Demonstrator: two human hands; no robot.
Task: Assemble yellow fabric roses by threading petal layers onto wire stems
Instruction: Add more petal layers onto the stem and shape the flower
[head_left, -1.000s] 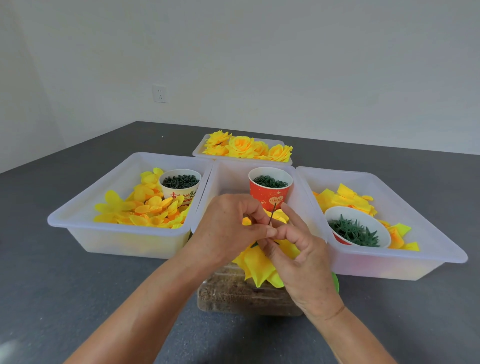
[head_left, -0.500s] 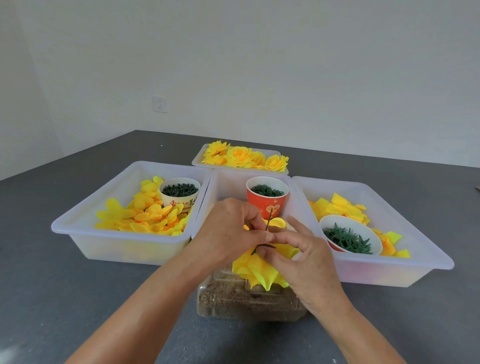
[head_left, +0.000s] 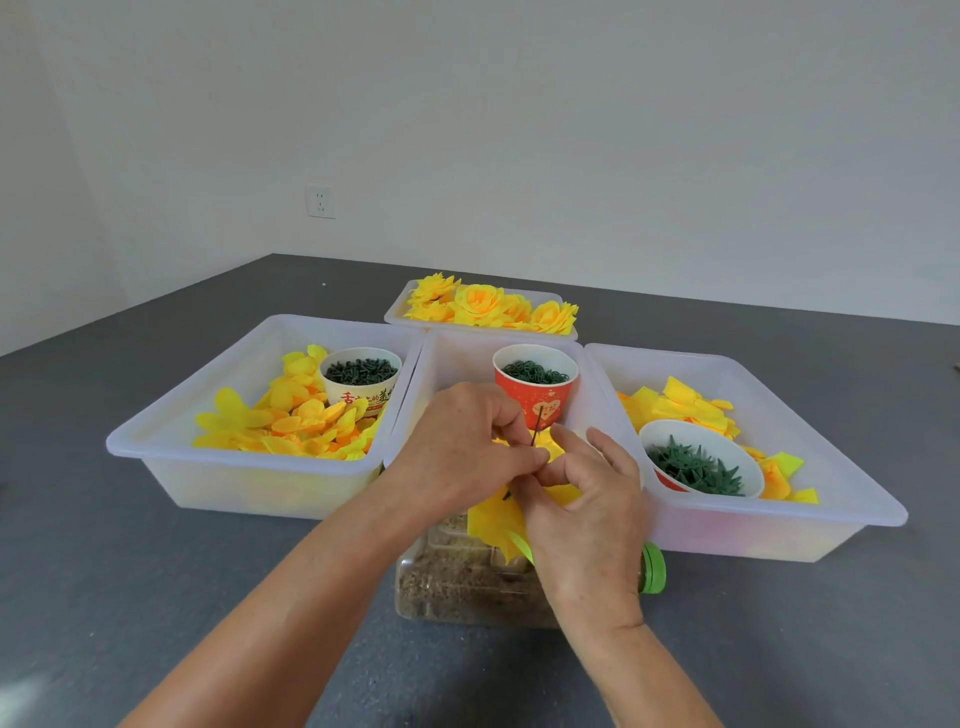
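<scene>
A thin dark wire stem (head_left: 537, 427) is standing nearly upright between the 2 hands, its tip poking up in front of the red cup (head_left: 535, 387), and a yellow petal layer (head_left: 493, 517) is hanging below the fingers, above a clear container of brown grain (head_left: 457, 587) that is lying on the bench (head_left: 156, 571). The left hand (head_left: 462, 447) is curling its fingers and pinching at the base of the wire, while the right hand (head_left: 587, 499) is touching it, thumb and forefinger pinching the yellow fabric just beside the stem. The red cup, holding small dark green rings, is sitting in the middle tray (head_left: 441, 358). The left tray (head_left: 234, 457) is holding loose yellow petals (head_left: 291, 421) and a white cup (head_left: 361, 382) of dark green pieces. The right tray (head_left: 831, 493) is holding yellow fabric pieces (head_left: 680, 405) and a white bowl (head_left: 698, 465) of green spiky calyxes. Behind the middle tray, a far tray (head_left: 400, 312) is carrying finished yellow roses (head_left: 488, 306). A wall socket (head_left: 320, 201) is showing on the white wall.
</scene>
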